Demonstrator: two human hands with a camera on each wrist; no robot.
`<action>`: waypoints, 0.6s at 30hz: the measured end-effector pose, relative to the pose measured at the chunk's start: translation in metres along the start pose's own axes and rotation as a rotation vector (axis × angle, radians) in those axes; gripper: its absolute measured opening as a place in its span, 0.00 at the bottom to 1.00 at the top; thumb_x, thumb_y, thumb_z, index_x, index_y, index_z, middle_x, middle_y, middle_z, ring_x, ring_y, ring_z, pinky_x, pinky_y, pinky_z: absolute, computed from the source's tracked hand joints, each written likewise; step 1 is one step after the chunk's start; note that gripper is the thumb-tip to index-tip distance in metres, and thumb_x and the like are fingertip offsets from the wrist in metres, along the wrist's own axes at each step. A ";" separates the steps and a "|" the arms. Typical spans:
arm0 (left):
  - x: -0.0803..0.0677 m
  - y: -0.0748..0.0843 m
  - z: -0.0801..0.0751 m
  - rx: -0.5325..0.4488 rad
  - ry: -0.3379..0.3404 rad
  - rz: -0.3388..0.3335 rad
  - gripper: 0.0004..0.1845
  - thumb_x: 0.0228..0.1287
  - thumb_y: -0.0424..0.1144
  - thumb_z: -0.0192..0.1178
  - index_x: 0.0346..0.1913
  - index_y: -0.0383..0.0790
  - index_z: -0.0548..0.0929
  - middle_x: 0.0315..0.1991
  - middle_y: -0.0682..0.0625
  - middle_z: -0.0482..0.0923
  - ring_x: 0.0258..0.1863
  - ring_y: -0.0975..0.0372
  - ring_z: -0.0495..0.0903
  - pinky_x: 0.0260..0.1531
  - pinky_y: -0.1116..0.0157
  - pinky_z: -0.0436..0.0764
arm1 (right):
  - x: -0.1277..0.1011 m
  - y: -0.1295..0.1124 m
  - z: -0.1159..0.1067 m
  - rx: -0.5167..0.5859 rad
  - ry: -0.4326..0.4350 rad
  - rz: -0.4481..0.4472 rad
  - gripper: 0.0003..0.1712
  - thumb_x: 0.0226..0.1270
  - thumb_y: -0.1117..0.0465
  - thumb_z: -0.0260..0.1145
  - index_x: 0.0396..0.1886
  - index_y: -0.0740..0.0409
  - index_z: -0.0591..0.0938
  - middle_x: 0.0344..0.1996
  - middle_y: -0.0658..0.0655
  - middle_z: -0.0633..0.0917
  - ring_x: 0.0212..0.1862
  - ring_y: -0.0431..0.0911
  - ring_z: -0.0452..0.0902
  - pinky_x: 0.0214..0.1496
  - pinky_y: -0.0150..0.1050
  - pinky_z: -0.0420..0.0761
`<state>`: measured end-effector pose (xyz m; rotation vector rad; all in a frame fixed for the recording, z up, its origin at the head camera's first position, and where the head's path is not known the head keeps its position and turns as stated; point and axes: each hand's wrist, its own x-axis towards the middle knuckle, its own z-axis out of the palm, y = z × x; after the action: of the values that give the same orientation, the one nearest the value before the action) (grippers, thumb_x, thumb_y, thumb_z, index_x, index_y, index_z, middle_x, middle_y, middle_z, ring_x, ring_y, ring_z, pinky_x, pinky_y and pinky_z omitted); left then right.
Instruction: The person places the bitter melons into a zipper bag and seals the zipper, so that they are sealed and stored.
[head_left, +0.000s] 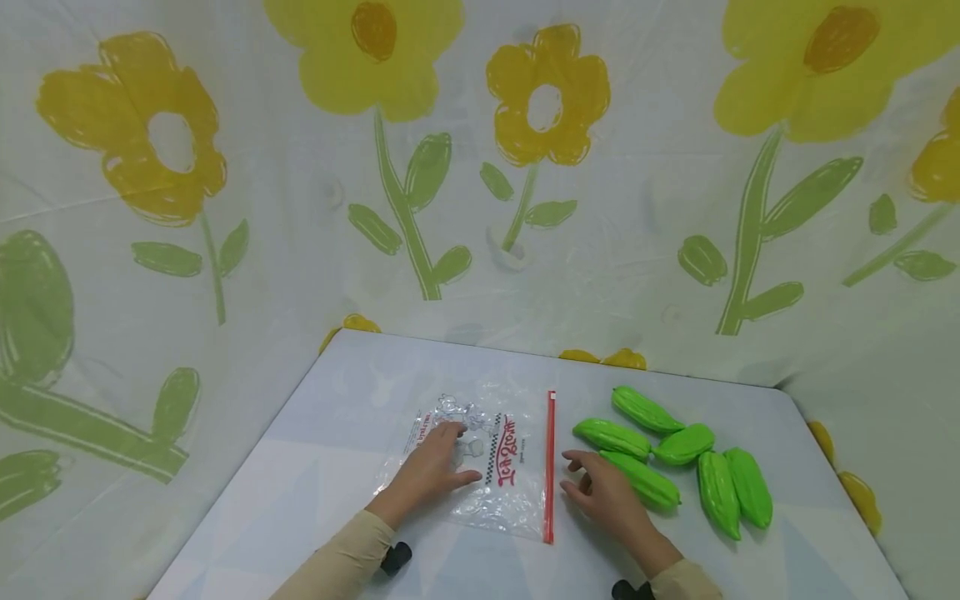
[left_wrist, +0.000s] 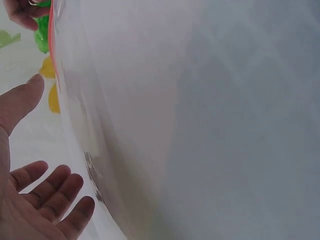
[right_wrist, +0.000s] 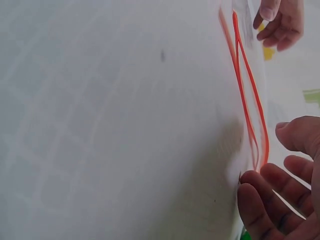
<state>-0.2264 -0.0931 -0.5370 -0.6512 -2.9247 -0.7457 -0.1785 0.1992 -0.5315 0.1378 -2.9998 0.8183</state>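
Beige sleeves [head_left: 337,554] lie nearest. The left hand [head_left: 429,461] over the clear, red-printed plastic bag [head_left: 521,504] and right hand [head_left: 609,497] just right of its red zip strip [head_left: 550,467] hold nothing, fingers loosely spread. Likely best: steady the bag's left side while parting the strip, clear of the glossy green ridged pods [head_left: 684,444] at right.

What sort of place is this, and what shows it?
Probably a screened-off tabletop workspace: flower-print sheeting rises behind a pale table holding a red-edged zip bag and ridged green fruit-like pieces.
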 end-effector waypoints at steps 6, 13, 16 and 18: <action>0.001 0.008 0.000 0.006 -0.006 0.025 0.45 0.46 0.61 0.67 0.63 0.38 0.65 0.59 0.46 0.68 0.60 0.54 0.67 0.59 0.58 0.69 | 0.004 0.001 0.006 0.058 -0.004 0.039 0.30 0.51 0.52 0.73 0.56 0.45 0.76 0.38 0.43 0.79 0.30 0.35 0.70 0.30 0.28 0.74; 0.006 0.018 0.003 -0.029 -0.018 0.028 0.45 0.46 0.60 0.67 0.64 0.38 0.65 0.59 0.45 0.68 0.59 0.54 0.68 0.59 0.58 0.68 | 0.006 -0.002 0.008 0.115 0.004 0.036 0.31 0.51 0.53 0.73 0.58 0.45 0.75 0.40 0.43 0.80 0.31 0.36 0.71 0.31 0.28 0.75; 0.009 0.019 0.006 -0.036 -0.042 0.011 0.46 0.46 0.62 0.66 0.65 0.40 0.64 0.59 0.47 0.68 0.60 0.55 0.68 0.60 0.58 0.68 | 0.007 -0.004 0.009 0.128 -0.011 0.011 0.32 0.52 0.53 0.72 0.59 0.47 0.74 0.40 0.43 0.80 0.31 0.36 0.71 0.30 0.29 0.75; 0.009 0.020 0.008 -0.037 -0.057 0.004 0.47 0.46 0.62 0.66 0.65 0.40 0.64 0.59 0.48 0.68 0.59 0.56 0.68 0.60 0.58 0.68 | 0.007 -0.005 0.009 0.133 -0.021 0.000 0.33 0.53 0.53 0.72 0.60 0.49 0.73 0.41 0.43 0.80 0.31 0.36 0.71 0.30 0.29 0.74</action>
<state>-0.2261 -0.0697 -0.5335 -0.6932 -2.9662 -0.7959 -0.1852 0.1899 -0.5367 0.1512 -2.9638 1.0225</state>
